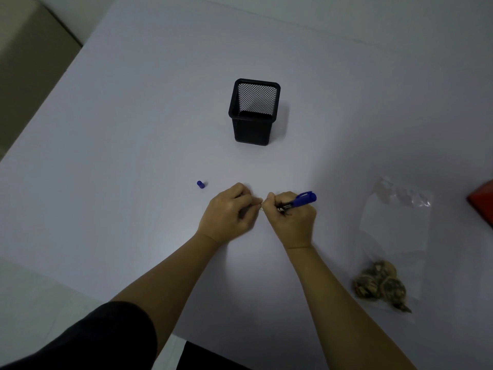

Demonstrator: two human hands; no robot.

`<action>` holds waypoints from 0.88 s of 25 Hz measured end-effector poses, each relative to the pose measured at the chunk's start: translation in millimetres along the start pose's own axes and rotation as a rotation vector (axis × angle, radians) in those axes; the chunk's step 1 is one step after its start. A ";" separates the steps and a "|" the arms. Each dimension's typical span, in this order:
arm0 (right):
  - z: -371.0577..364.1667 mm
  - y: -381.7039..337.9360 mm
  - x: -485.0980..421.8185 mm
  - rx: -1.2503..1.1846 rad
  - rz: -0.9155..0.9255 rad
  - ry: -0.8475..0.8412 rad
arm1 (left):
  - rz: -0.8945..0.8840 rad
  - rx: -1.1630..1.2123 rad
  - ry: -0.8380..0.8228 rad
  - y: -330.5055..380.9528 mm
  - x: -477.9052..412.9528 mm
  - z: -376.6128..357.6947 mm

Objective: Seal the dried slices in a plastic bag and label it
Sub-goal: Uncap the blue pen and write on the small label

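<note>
My right hand (292,218) grips a blue marker (300,200) in a fist, its capped end pointing up and right. My left hand (230,210) is curled right beside it, fingertips pinched on something small between the two hands; I cannot make out what it is. A small blue marker cap (200,184) lies on the table to the left of my left hand. At the right lies a clear plastic bag (394,236), flat on the table, with brown dried slices (380,285) bunched at its near end.
A black mesh pen holder (253,113) stands upright beyond my hands, empty. A red object (481,204) pokes in at the right edge. The pale table (133,129) ends at the left and near edges.
</note>
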State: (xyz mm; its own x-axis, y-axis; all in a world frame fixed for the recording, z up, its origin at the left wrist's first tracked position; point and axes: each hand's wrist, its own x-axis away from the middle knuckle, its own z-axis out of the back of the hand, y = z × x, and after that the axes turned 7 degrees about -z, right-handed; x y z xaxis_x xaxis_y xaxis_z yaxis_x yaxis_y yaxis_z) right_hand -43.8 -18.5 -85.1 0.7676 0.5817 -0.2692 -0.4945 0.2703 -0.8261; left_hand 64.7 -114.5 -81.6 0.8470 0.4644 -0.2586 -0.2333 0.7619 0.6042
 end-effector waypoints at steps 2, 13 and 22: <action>0.3 -1.8 -0.6 -0.036 -0.029 -0.006 | -0.002 -0.002 -0.006 -0.4 0.5 -0.2; -2.1 -1.1 0.0 0.073 0.000 0.011 | -0.026 -0.009 -0.004 -2.3 0.9 -0.8; 53.0 -29.9 -1.4 -0.601 -0.866 0.319 | -0.041 -0.030 -0.019 1.1 1.2 1.5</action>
State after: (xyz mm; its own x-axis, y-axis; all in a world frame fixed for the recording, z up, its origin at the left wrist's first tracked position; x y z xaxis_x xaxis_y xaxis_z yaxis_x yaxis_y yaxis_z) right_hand -51.7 13.2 -33.8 0.8716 0.1270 0.4735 0.4747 0.0228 -0.8799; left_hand 66.2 -113.7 -80.1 0.8653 0.4237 -0.2680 -0.2122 0.7937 0.5700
